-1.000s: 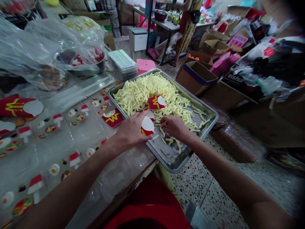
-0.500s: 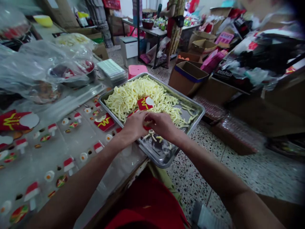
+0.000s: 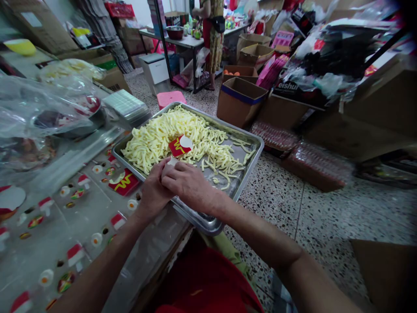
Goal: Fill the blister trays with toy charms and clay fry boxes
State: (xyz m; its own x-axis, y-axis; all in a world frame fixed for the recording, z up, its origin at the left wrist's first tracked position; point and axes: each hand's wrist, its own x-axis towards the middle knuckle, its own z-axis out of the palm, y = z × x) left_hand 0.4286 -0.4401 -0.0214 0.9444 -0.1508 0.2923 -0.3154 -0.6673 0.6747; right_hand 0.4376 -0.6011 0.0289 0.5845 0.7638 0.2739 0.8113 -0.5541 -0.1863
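Both hands meet over the near-left part of a metal tray (image 3: 251,167) heaped with pale yellow fries (image 3: 153,137). Closed around a small fries carton (image 3: 171,162) is my left hand (image 3: 155,188); only a whitish part of the carton shows above the fingers. Across it lies my right hand (image 3: 190,186), its fingers curled against the carton and the left hand. What the palms cover is hidden. Just beyond them, a red fries carton (image 3: 177,147) with a yellow zigzag mark and white flap rests on the fries. A similar filled red carton (image 3: 124,182) lies left of the tray.
The tray overhangs the edge of a table with a patterned cover (image 3: 107,204). Plastic bags (image 3: 35,102), a metal bowl (image 3: 81,124) and stacked clear cases (image 3: 125,104) stand at left. A pink stool (image 3: 171,99) and cardboard boxes (image 3: 239,102) are beyond. Another person stands behind.
The view has shifted, so the tray appears further left. My hands have drawn closer together, the right now folded over the left, and a whitish carton part shows between them.
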